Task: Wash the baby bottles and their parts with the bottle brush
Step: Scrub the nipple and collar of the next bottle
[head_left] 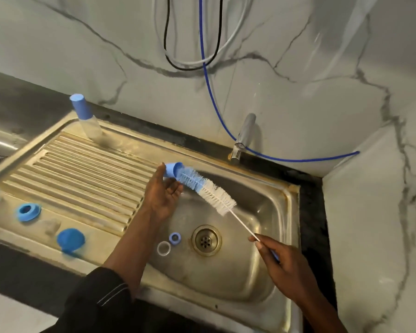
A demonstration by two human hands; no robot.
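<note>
Head view: blue cap (172,170) is being held by the left hand (162,195), thumb and fingers curled round it, over the left edge of the sink (226,284). Bottle brush (203,187) is being pinched at its handle end by the right hand (282,264), and the bristle tip is being worked into the cap's open mouth.

Progress is being judged as early, one part in hand. Blue ring (174,237) and clear ring (163,248) are lying in the basin just beside the drain (206,240). Blue collar (28,211) and second cap (70,239) are sitting on the drainboard (87,169). The clear piece between them is too blurred to identify. Bottle (85,118) is standing capped at the back, likely unwashed. No water is being seen at the tap (243,135).
</note>
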